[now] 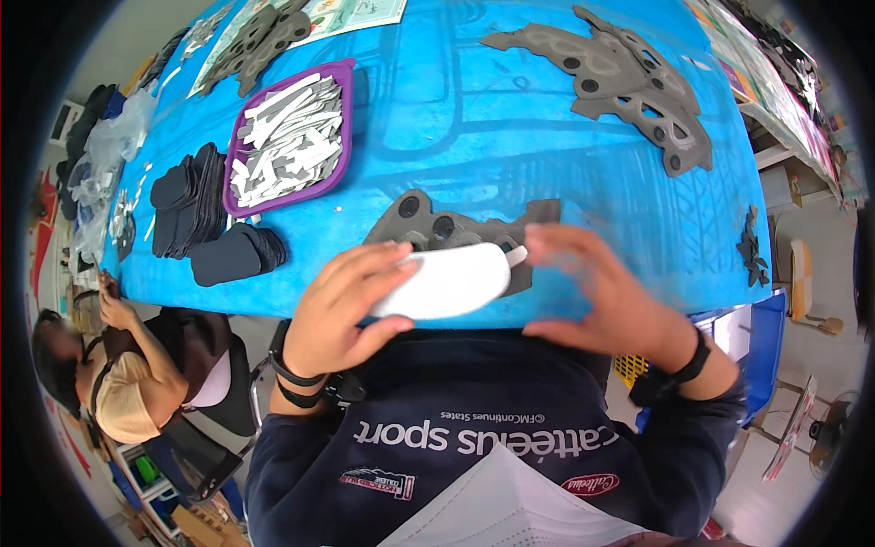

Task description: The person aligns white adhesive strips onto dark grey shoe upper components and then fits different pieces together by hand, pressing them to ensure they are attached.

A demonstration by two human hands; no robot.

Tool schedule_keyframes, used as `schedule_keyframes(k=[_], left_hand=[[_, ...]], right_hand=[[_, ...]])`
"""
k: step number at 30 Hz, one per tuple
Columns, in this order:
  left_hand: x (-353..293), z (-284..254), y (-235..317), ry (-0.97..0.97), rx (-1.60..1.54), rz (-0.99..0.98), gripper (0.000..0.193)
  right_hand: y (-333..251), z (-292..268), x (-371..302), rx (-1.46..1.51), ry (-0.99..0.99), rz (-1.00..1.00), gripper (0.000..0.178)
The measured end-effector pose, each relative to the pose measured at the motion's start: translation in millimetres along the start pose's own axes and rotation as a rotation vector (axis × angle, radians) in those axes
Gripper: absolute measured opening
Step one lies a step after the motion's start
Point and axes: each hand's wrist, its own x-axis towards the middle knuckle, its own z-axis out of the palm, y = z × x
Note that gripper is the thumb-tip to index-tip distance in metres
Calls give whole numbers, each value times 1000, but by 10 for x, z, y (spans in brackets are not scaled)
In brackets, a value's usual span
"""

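Note:
My left hand (339, 305) is closed on one end of a white, rounded-end pad (447, 281), with its fingers over the top and its thumb at the near edge. A small pale strip (517, 256) sticks out from the pad's right end. Beside that strip is my right hand (606, 296), slightly blurred, its thumb and fingers spread apart with nothing seen between them. Under and behind the pad lies a dark grey shaped foam piece (469, 230) with round black dots, partly hidden by the pad and my left hand.
A purple tray (347, 137) full of white and grey strips stands at the left. Stacks of black pads (239, 255) sit near it on the blue tabletop (437, 164). More grey shaped pieces (629, 87) lie far right. Another person (132, 383) sits at the left.

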Motion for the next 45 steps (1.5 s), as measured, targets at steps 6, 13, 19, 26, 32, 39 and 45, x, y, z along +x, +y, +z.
schedule_keyframes(k=[6,13,19,26,32,39,45], left_hand=[[14,46,-29,-86,46,117,54],[-54,32,-214,-43,1,-105,58],[-90,108,-360,-53,-35,-57,45],[-103,139,-350,-24,-94,-88,40],[-93,216,-318,51,-119,-109,38],[-105,219,-348,10,-107,-99,39],[-86,228,-358,-4,-82,-97,37]], right_hand=[[-16,388,-24,-9,127,-53,42],[151,253,-75,-20,196,28,38],[227,288,-57,-19,174,44,40],[251,318,-64,-115,167,119,38],[255,343,-50,-148,186,139,39],[232,308,-28,-163,102,175,37],[230,314,-15,-164,89,219,37]])
